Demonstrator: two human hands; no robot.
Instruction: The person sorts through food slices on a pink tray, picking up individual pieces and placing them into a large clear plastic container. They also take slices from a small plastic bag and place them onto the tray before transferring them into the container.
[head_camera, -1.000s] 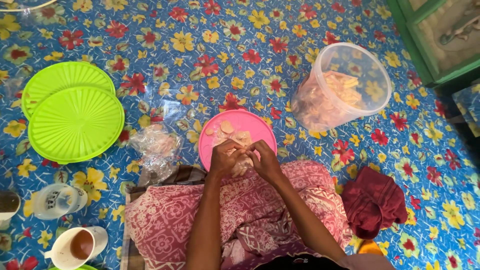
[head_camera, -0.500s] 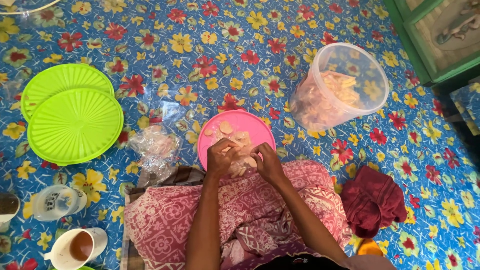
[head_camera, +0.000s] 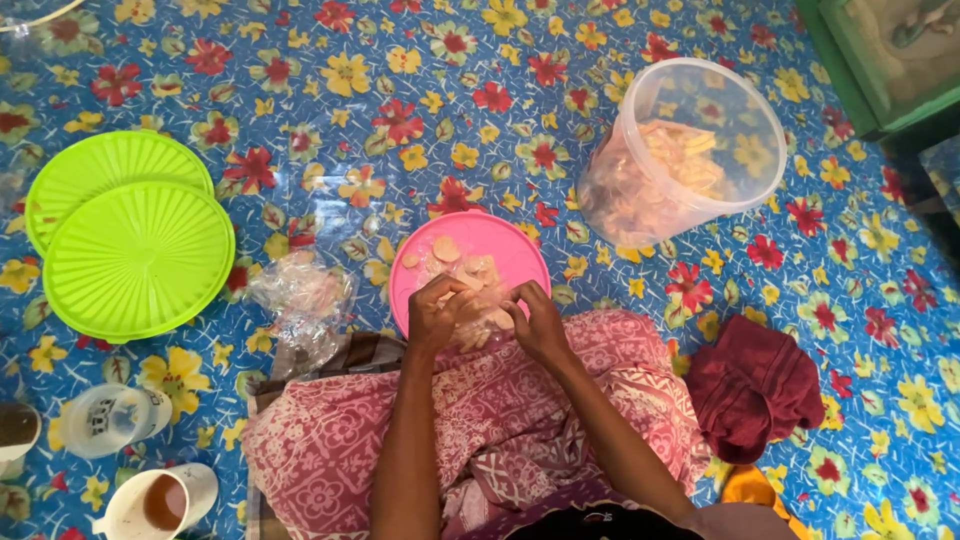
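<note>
Floor covered by a blue mat (head_camera: 420, 90) printed with red and yellow flowers. At the near edge of the pink lid (head_camera: 505, 245), the left hand (head_camera: 437, 312) and right hand (head_camera: 538, 322) meet, fingers curled and pinching a clear plastic bag of pale crackers (head_camera: 478, 290) that rests on the lid. Both forearms lie over a pink patterned cloth (head_camera: 500, 400) just below the lid. Left of the lid sits a crumpled clear bag (head_camera: 300, 295); farther left, two stacked green lids (head_camera: 135, 255). Up and right of the lid, a clear tub (head_camera: 690, 150) tilted on its side holds crackers. Right of the lid and lower lies a maroon cloth (head_camera: 755, 385). Well to the lower left stands a white cup (head_camera: 155, 500) of brown drink.
</note>
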